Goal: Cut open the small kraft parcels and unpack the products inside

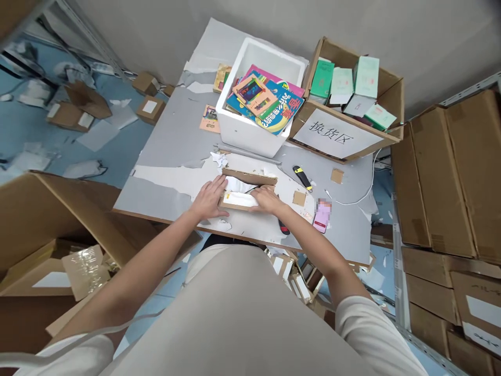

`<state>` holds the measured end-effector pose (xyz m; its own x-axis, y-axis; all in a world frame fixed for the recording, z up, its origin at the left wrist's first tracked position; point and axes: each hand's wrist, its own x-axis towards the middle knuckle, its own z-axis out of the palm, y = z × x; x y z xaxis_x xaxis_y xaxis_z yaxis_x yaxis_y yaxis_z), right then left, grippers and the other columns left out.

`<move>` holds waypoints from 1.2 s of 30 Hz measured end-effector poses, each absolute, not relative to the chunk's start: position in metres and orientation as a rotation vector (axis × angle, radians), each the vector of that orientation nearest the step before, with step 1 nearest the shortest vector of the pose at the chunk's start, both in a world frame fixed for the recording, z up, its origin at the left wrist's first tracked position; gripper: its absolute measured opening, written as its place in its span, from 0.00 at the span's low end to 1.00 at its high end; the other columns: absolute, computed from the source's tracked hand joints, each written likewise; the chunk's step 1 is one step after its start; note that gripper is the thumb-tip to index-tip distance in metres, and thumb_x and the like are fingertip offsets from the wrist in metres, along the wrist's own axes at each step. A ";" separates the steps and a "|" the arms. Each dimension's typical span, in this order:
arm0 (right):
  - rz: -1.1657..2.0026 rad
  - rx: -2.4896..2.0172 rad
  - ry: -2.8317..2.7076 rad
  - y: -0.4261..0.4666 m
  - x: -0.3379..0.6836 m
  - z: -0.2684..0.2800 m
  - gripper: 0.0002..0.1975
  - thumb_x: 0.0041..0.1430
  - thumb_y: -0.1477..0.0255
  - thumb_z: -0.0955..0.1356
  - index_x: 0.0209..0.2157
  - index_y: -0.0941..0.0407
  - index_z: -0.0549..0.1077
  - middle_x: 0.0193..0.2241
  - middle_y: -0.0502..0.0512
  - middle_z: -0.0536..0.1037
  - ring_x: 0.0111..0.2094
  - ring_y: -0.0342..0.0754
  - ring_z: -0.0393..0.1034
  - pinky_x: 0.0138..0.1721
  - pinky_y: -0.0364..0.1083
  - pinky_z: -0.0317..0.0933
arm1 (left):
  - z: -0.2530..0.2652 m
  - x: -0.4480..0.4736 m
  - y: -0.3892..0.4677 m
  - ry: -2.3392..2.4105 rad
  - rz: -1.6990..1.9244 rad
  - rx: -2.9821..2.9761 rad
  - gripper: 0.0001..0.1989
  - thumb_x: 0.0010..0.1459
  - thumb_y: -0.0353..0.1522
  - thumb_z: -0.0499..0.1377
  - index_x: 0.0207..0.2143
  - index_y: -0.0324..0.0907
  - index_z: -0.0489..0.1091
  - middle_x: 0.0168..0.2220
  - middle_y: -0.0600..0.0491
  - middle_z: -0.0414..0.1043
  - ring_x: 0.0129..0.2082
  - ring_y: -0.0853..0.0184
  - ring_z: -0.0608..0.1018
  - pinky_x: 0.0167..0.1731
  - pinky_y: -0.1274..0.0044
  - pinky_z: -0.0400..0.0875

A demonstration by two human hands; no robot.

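A small open cardboard box (pixel 250 176) lies near the front edge of the table, its back flap standing up. Inside it are white wrapping (pixel 236 185) and a white item (pixel 239 199) with a small yellow mark; what the item is I cannot tell. My left hand (pixel 210 198) grips the box's left end, thumb low at the front. At the right end, my right hand (pixel 266 199) has its fingers curled over the edge, partly inside, so the fingertips are hidden. Crumpled white paper (pixel 219 160) lies just behind the box.
A white foam box (pixel 250 130) of books and a carton (pixel 336 130) of green-and-white boxes stand at the back. A yellow-and-black cutter (pixel 302 178), a phone (pixel 322 216) and a white cable (pixel 358 202) lie right. Large cartons (pixel 442 172) are stacked at right; an open carton (pixel 78 209) stands left.
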<state>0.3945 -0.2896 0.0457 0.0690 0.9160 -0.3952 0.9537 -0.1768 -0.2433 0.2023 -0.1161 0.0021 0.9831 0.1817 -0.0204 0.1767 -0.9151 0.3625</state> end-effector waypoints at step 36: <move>-0.117 2.364 1.643 -0.349 0.314 0.062 0.19 0.66 0.82 0.53 0.35 0.56 0.72 0.30 0.57 0.74 0.34 0.50 0.65 0.40 0.48 0.50 | -0.010 0.227 -0.085 0.112 -0.074 2.815 0.50 0.45 0.47 0.61 0.65 0.32 0.49 0.69 0.38 0.38 0.68 0.47 0.48 0.64 0.55 0.29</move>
